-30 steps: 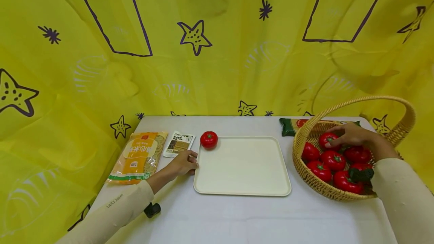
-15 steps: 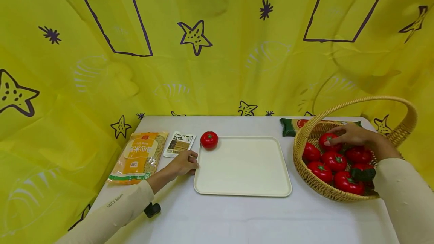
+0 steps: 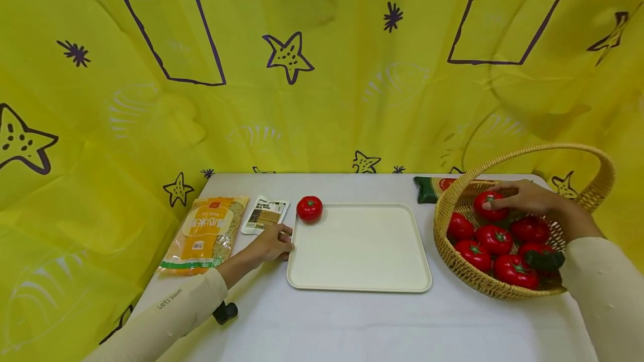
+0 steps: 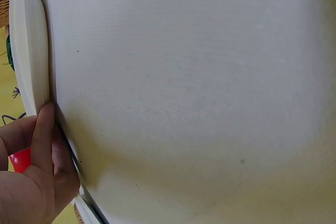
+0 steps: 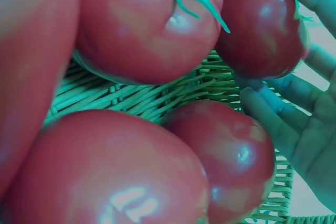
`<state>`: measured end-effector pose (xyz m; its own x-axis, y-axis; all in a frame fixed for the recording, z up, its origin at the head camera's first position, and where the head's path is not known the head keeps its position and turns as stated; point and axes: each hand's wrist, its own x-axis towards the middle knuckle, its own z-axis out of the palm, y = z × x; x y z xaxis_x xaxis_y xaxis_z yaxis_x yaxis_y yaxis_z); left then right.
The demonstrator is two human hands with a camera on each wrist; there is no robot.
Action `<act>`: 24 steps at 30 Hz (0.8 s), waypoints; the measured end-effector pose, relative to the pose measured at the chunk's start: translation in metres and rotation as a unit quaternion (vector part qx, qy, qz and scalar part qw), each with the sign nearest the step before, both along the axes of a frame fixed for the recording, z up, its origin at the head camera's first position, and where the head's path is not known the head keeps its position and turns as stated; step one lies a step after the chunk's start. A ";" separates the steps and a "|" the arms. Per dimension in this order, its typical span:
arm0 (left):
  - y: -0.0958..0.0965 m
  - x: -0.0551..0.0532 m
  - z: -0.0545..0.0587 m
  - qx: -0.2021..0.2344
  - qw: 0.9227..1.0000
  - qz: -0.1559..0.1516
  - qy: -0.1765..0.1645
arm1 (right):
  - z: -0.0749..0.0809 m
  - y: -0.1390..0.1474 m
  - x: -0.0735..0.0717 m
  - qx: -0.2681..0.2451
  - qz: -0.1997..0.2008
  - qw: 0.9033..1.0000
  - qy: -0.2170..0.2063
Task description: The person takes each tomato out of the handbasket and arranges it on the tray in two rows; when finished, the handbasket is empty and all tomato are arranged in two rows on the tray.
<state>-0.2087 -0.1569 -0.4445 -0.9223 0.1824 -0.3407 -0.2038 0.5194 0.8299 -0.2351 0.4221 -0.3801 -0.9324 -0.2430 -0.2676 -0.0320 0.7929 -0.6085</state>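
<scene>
In the head view, my left hand [image 3: 274, 242] holds the left rim of a cream rectangular tray [image 3: 359, 250]; the left wrist view shows its fingers pressed to the tray edge [image 4: 31, 51]. A single tomato [image 3: 309, 209] sits in the tray's back left corner. On the right, my right hand [image 3: 533, 197] reaches into a wicker basket [image 3: 478, 284] and grips a tomato [image 3: 495, 215] at the back. The right wrist view has that tomato [image 5: 260, 24] between thumb and fingers. Several other tomatoes [image 3: 495, 239] lie around it in the basket.
An arched handle [image 3: 543, 147] rises over the basket. Behind it lies a green-ended packet [image 3: 427, 190]. At the left are an orange noodle bag [image 3: 206, 233] and a small white pouch [image 3: 264, 214]. A yellow patterned curtain [image 3: 322, 110] hangs behind the white table [image 3: 362, 328].
My right hand and the tomato it grips have risen slightly within the basket. The left hand, the tray and the tomato on it stay in place.
</scene>
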 end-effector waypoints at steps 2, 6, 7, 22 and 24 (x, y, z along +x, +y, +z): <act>0.000 0.000 0.000 -0.002 1.000 0.001 0.000 | 0.001 -0.001 0.001 -0.016 -0.004 1.000 -0.003; 0.001 0.000 0.000 -0.007 1.000 0.005 -0.002 | 0.004 -0.002 0.003 -0.036 -0.010 0.999 -0.006; 0.001 0.000 0.000 -0.008 1.000 0.006 -0.002 | 0.005 -0.002 0.003 -0.041 -0.010 0.999 -0.007; 0.000 0.001 0.001 -0.006 1.000 0.003 0.000 | 0.016 -0.006 0.011 -0.103 0.001 0.994 -0.025; 0.000 0.001 0.001 -0.006 1.000 0.004 0.001 | 0.017 -0.006 0.012 -0.107 0.007 0.994 -0.023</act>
<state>-0.2076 -0.1569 -0.4438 -0.9242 0.1709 -0.3416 -0.2069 0.5276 0.8239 -0.2229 0.4161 -0.3631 -0.9163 -0.3117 -0.2516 -0.0099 0.6456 -0.7636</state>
